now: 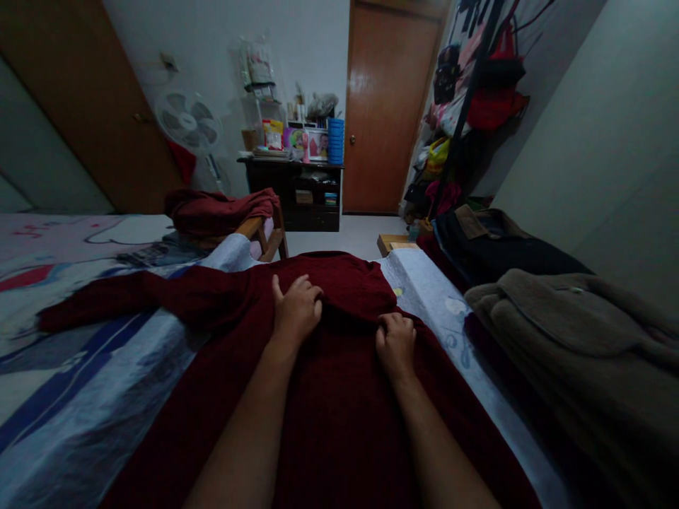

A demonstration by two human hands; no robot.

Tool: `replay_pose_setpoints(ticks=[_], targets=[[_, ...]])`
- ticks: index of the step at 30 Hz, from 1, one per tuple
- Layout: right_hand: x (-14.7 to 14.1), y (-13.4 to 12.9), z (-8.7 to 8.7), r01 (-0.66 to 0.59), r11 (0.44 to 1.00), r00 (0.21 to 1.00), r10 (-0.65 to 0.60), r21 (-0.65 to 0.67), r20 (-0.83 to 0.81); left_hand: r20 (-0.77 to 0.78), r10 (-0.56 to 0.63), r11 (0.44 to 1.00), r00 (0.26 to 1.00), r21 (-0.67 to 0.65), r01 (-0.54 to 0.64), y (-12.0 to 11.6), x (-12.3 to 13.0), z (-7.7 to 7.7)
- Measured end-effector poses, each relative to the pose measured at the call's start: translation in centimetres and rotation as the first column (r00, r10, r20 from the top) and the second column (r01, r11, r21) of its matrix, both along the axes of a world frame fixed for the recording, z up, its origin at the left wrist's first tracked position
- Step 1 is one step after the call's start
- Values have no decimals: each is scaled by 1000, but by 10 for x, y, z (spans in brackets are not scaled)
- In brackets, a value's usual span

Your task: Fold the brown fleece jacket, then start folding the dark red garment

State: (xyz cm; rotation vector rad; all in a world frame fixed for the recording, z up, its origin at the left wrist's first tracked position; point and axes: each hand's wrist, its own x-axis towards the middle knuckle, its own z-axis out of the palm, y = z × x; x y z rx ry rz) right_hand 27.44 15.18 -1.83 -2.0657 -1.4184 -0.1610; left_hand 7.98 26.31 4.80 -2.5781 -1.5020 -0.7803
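Note:
A dark red long-sleeved garment (344,417) lies spread over the bed, running from the far end towards me. One sleeve (122,293) stretches out to the left; on the right, fabric lies folded inward across the upper part (355,286). My left hand (298,304) rests on the garment left of this fold, thumb apart and fingers loosely spread. At the fold's right end, my right hand (397,343) has its fingers curled on the cloth; its thumb is hidden.
Folded clothes, a grey-brown fleece (578,318) and a dark jacket (509,244), are piled on the right. A reddish cloth (223,212) hangs over a wooden frame at the left. Beyond stand a fan (188,120), a dark cabinet (265,187) and a door (392,106).

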Motion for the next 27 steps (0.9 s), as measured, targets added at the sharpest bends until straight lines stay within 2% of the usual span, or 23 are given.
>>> replay_pose_setpoints(ticks=[2, 4, 5, 7, 9, 10, 12, 16, 18, 22, 24, 27], targets=[[-1, 0, 2, -21, 996, 1000, 22, 86, -5, -11, -24, 998, 1000, -53, 24, -4, -2, 15], [-2, 0, 2, -90, 986, 996, 92, 142, -7, -35, -70, 978, 997, -197, 62, -9, -6, 27], [-3, 0, 2, -131, 981, 991, 135, 140, -16, -47, -111, 948, 993, -304, 92, -11, -8, 31], [-3, 1, 0, -192, 977, 979, 197, 89, -50, -35, -208, 848, 978, -504, 162, -15, -12, 37], [-3, 2, -1, -207, 978, 975, 209, 32, -76, 7, -267, 776, 964, -592, 219, -17, -14, 39], [-4, 3, -2, -202, 979, 976, 203, 11, -77, 23, -275, 774, 961, -587, 236, -17, -14, 38], [-4, 3, -3, -194, 981, 979, 193, -20, -59, 15, -245, 820, 969, -530, 215, -16, -11, 33], [-5, 3, -6, -166, 984, 986, 165, -59, -17, -155, -101, 930, 983, -367, 38, -13, -5, 21], [-6, 3, -9, -149, 987, 989, 149, -59, -11, -250, -68, 927, 966, -374, -32, -12, -5, 17], [-5, 3, -10, -144, 989, 989, 142, -46, -37, -329, -76, 851, 941, -513, -111, -6, -13, 14], [-4, 4, -8, -132, 991, 989, 129, -29, -71, -308, -112, 847, 945, -526, -71, -5, -15, 17], [-2, 4, -4, -56, 998, 990, 57, 14, -128, -242, -173, 888, 955, -457, 45, -9, -11, 24]])
